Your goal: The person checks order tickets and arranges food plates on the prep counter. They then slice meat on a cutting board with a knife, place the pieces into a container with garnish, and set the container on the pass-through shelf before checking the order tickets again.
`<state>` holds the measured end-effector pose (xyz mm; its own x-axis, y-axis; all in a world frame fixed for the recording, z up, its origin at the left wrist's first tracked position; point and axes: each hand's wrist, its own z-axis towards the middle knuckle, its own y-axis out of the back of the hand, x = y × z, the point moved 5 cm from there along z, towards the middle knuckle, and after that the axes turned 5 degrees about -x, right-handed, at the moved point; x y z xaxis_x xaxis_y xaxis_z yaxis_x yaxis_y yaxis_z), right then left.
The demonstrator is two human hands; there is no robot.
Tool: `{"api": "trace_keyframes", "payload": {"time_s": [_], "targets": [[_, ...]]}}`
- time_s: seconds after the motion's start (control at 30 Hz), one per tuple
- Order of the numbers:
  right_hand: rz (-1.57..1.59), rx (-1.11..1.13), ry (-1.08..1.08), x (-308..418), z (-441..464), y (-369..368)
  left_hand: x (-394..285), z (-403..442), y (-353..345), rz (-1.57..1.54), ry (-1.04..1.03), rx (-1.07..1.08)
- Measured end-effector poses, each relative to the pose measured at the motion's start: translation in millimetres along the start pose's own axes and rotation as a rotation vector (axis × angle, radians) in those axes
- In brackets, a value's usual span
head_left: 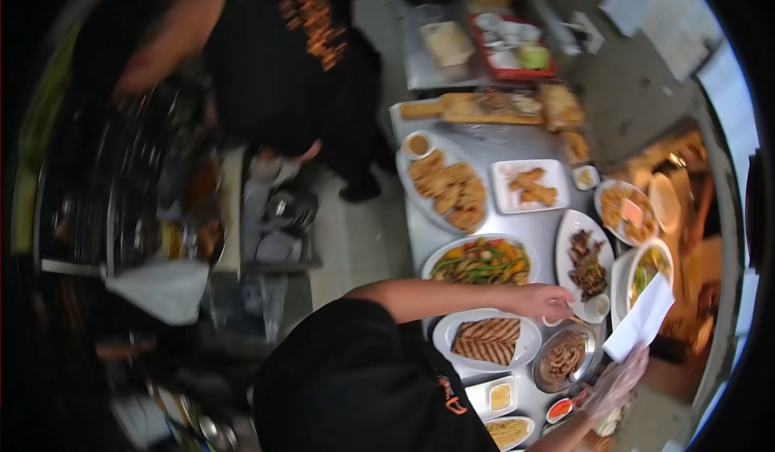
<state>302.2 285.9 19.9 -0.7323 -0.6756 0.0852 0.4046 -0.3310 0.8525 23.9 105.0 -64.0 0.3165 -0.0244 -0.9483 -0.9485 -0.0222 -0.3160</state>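
My left arm reaches across the table, and my left hand (pixel 550 300) is over the near edge of an oval plate of dark browned meat (pixel 590 254). Its fingers are curled together, with a thin brownish thing by them that I cannot make out. A small white cup (pixel 597 307) is close to the fingertips. My right hand (pixel 617 381), in a clear glove, grips a white sheet of paper (pixel 642 320). The paper partly covers a bowl of soup (pixel 651 262). Between my hands lies a round metal dish of sliced meat (pixel 565 357).
Grilled fillets (pixel 487 340), mixed vegetables (pixel 482 260), fried pieces (pixel 448 186) and noodles (pixel 509 432) stand in dishes on the metal table (pixel 502 147). A wooden board (pixel 464 108) and red tray (pixel 517 69) are farther along. A person in black (pixel 291 64) bends by the shelving opposite.
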Motion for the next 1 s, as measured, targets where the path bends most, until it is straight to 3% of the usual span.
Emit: {"api": "trace_keyframes", "payload": {"time_s": [0.07,0.1,0.13,0.17,0.23,0.33,0.43,0.57,0.77,0.9,0.93,1.0], "targets": [[-0.108,0.076,0.247,24,-30,-16,-7,4,-5,-0.152,0.081,-0.081],[0.44,0.247,-0.084,39,-36,-25,-6,2,-11,-0.161,0.067,-0.098],[0.958,0.254,-0.484,54,-46,-33,-6,-3,-16,-0.166,0.052,-0.111],[1.121,0.411,-0.607,106,-41,-19,-7,-11,-18,-0.215,0.026,-0.172],[1.076,0.544,-0.464,138,-49,-16,6,-25,-19,-0.233,-0.128,-0.266],[0.963,0.679,-0.302,157,-58,-14,19,-63,-14,-0.11,-0.079,-0.426],[1.12,0.613,-0.221,183,-74,-15,19,-103,-17,0.104,-0.118,-0.46],[1.191,0.794,-0.343,187,-96,-21,5,-152,-40,0.141,-0.196,-0.44],[1.221,0.694,-0.206,244,-89,45,3,-185,-50,0.069,-0.128,-0.452],[1.164,0.505,-0.215,234,-99,37,-10,-187,-43,0.053,-0.214,-0.385],[1.29,0.504,-0.292,232,-101,31,-18,-190,-36,0.221,-0.238,-0.467],[1.209,0.399,-0.194,193,-100,7,-17,-182,-25,0.265,-0.273,-0.524]]}}
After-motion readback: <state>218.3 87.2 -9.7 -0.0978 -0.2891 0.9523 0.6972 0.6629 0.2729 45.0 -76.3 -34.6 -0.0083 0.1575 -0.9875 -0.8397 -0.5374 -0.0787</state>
